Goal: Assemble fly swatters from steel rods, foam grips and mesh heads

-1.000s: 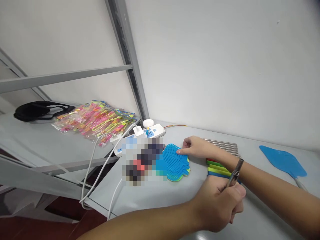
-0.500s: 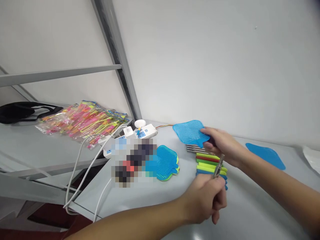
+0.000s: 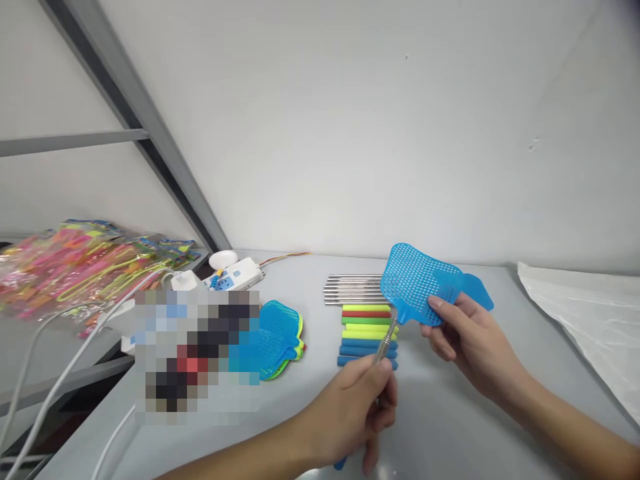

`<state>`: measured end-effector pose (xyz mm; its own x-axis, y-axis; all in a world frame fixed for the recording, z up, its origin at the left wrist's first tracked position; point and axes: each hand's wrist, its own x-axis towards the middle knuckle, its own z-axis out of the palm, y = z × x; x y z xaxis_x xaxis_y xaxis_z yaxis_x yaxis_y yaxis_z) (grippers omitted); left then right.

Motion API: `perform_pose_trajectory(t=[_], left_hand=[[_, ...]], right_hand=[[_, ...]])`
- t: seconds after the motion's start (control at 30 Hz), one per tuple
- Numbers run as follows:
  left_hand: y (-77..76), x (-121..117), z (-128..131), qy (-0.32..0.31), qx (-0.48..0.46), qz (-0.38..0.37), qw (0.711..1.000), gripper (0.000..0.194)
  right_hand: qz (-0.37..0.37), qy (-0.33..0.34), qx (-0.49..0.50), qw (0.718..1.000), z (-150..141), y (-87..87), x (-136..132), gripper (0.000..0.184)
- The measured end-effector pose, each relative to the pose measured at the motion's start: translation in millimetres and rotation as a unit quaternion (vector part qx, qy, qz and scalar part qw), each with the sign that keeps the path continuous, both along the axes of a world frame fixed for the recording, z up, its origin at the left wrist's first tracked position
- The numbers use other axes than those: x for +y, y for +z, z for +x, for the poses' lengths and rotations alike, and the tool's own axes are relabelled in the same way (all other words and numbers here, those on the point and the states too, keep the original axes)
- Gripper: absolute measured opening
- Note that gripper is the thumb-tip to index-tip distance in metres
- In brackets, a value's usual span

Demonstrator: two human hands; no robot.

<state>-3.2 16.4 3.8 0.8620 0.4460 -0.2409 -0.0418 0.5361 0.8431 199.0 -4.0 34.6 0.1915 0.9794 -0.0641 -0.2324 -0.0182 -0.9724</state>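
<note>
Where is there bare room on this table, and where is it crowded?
Bare table shows nearer the camera between the left hand and right hand, between the right hand and white sheet, and in a narrow strip between the stacked mesh heads and coloured handles. Crowded: around the power strip, and where metal rods lie close behind the handles.

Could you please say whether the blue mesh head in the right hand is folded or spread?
Spread: the blue mesh head shows its broad grid, the right hand gripping one edge.
</note>
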Motion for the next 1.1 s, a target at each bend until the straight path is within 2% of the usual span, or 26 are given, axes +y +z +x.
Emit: perform_pose_trajectory(t=[0.27, 0.57, 0.7, 0.87, 1.0, 1.1], left_hand=[[0.9, 2.7, -2.5, -0.032, 0.022, -0.012, 0.999, 0.037], [2.6, 4.8, -2.4, -0.048, 0.042, -0.004, 0.998, 0.041], [4.4, 6.3, -3.2, -0.054, 0.043, 0.0, 0.998, 0.043], [6.8, 9.9, -5.7, -0.104, 0.04, 0.004, 0.994, 0.043], [5.5, 12.4, -7.3, -0.119, 0.006, -0.014, 0.993, 0.041], [3.4, 12.4, -7.6, -0.122, -0.006, -0.026, 0.992, 0.041]], right_hand=[[0.035, 0.013, 0.045, 0.998, 8.0, -0.6, -0.9, 0.017], [0.037, 0.037, 0.019, 0.998, 9.1, 1.2, -2.2, 0.017], [0.018, 0.068, -0.018, 0.997, 15.1, 3.7, -1.5, 0.02], [0.015, 0.117, -0.07, 0.991, 25.1, 4.9, -0.9, 0.025], [0.014, 0.152, -0.134, 0.979, 28.9, 2.9, -1.3, 0.041], [-0.004, 0.153, -0.189, 0.97, 29.9, 2.3, -1.8, 0.051]])
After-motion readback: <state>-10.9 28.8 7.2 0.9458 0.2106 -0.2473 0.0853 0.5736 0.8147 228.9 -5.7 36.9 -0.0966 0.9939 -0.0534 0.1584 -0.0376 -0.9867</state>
